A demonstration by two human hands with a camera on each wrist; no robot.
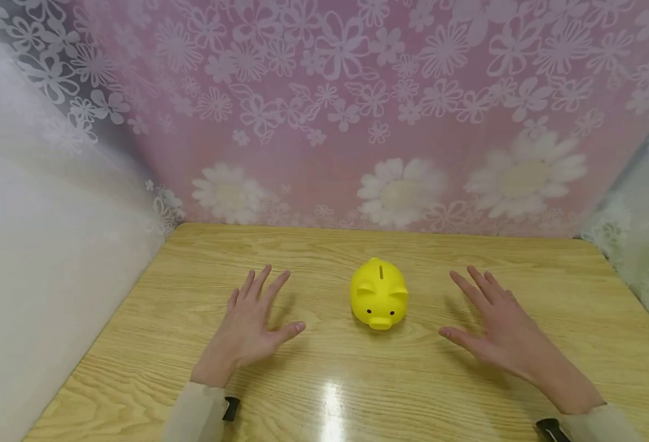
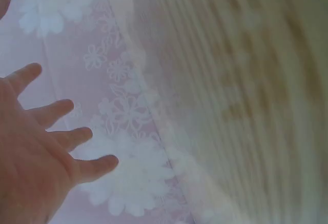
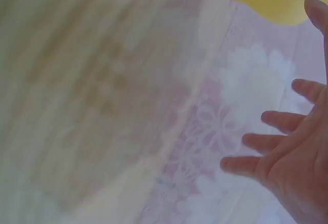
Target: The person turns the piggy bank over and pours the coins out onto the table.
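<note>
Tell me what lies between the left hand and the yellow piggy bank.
Only bare wooden tabletop lies between the left hand and the yellow piggy bank, as the head view shows.

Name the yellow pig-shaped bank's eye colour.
The small round eyes are black, clearest in the head view.

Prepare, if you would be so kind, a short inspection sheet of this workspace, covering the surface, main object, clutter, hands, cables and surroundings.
Surface: wood-grain table, with a bright glare patch toward its near side.
Main object: yellow piggy bank, upright between the hands, coin slot on top, snout facing the wearer.
Clutter: nothing seen.
Hands: left hand and right hand both open with fingers spread, neither touching the piggy bank.
Cables: nothing seen.
Surroundings: pink floral backdrop behind the table, paler surfaces at both sides.
</note>
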